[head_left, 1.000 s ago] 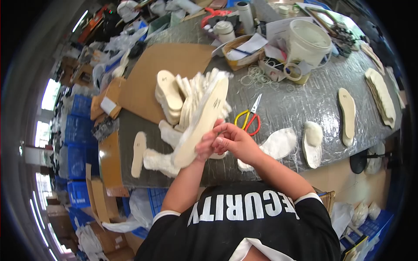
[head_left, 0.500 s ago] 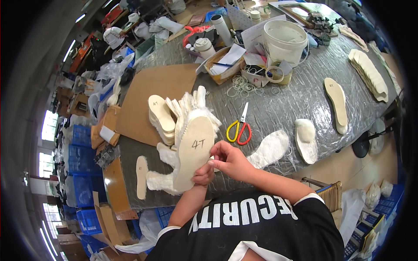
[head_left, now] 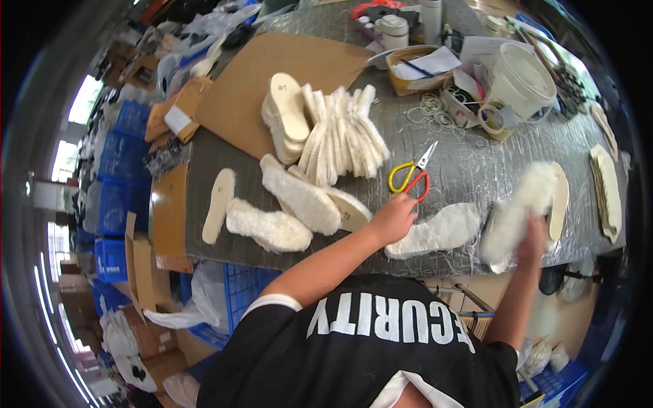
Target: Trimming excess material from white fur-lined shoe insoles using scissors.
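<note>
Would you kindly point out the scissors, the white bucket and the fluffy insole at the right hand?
Scissors [head_left: 420, 166], head view: where blades meet handles.
White bucket [head_left: 509, 92], head view: outer wall.
Fluffy insole [head_left: 534, 188], head view: fleece of its upper half.

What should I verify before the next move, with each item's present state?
1. Right hand holding the fluffy insole: ok, though blurred.
2. Left hand empty: cannot tell; its fingertips are partly hidden.
3. Scissors clear of the left hand: not ok; it is right by the red handle.
4. Area beside the fluffy insole free: not ok; a beige insole lies there.
5. Fleece bundle clear of both hands: ok.
</note>
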A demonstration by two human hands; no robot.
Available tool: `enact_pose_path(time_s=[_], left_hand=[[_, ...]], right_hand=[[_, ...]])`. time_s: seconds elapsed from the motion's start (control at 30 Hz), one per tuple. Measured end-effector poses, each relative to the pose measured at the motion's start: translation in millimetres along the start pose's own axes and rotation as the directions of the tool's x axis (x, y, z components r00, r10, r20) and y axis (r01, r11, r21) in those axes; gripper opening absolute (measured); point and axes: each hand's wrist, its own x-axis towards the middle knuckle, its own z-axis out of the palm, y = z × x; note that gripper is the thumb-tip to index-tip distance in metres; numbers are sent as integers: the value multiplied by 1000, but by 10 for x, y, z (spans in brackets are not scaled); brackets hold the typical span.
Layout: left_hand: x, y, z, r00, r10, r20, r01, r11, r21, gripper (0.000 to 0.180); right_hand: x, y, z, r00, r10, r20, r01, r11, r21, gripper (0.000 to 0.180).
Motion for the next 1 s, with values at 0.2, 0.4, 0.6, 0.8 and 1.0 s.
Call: enact_pose_path(time_s=[0.2,0.4,0.6,0.8,1.0], left_hand=[[512,-294,207,991,-22,-135,61,955,289,23],[756,-234,30,915,-403,-9,385,867,317,21],[478,-63,-438,919,-277,281,393,572,-720,30],[-604,-13,-1474,972,-191,134,196,356,-914,10],[-1709,-613,-2112,722,-667,-187,311,553,-772,22]], right_hand=[[904,-789,-1327,936,-112,-334,-92,838,-538,45],[423,-115,-86,975,-218,52,214,835,-507,44],[-777,866,1833,665,362,653,205,753,-626,15],[-1257,1506,2907,785,-79,614,501,663,-556,30],[-1178,1684,3010,800,355,483,-208,920,-332,14]])
